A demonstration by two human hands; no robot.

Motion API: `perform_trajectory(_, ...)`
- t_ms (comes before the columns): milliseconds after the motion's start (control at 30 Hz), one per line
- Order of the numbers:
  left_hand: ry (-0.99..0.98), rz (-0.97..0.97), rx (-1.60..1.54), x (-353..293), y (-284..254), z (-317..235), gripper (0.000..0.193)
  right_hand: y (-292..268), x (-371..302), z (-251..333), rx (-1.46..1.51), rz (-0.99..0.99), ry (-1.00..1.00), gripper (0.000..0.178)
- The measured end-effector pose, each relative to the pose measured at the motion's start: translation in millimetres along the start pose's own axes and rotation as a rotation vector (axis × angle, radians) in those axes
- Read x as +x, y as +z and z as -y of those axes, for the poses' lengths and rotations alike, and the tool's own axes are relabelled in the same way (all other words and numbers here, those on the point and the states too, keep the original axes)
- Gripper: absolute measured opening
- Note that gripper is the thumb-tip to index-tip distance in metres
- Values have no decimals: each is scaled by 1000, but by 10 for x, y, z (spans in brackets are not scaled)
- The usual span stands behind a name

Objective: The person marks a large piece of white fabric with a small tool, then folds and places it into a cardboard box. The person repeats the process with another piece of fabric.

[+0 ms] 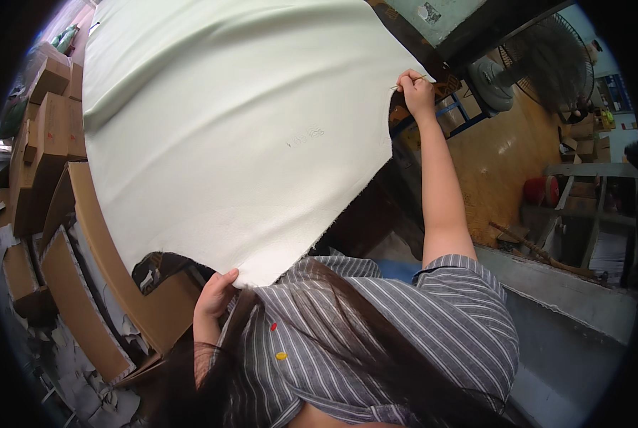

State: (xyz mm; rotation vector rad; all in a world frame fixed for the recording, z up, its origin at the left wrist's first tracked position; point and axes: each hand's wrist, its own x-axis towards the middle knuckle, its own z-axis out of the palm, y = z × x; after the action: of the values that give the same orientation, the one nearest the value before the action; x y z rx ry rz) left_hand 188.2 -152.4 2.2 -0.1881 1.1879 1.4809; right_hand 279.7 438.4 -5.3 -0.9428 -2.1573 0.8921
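Note:
A large white sheet of leather (247, 157) with an irregular, slightly frayed outline stretches out in front of me, with soft folds running across it and small marks near its middle. At its near tip, my left hand (218, 294) pinches the edge, thumb on top. My right arm reaches far out to the right side. There my right hand (419, 94) grips a thin yellowish stick (423, 76), perhaps a pen, its end close to the curved cut-out in the sheet's right edge. What its tip touches is too small to tell.
Cardboard boxes (61, 125) are stacked along the left, with an open carton (105, 250) and white scraps (83, 385) beneath. On the right stand a large fan (547, 68), a blue metal frame (469, 125), a red container (540, 190) and a grey ledge (547, 285).

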Motion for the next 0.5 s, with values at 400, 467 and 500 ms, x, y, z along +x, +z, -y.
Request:
perform_trajectory(400, 251, -300, 43, 107, -126, -85, 43, 440, 125, 56, 162, -322, -40, 33)
perform_trajectory(467, 309, -421, -27, 78, -272, -170, 46, 809, -71, 419, 206, -196, -34, 34)
perform_trajectory(500, 312, -442, 25, 63, -278, -189, 45, 1001, -164, 582, 249, -123, 2, 35)
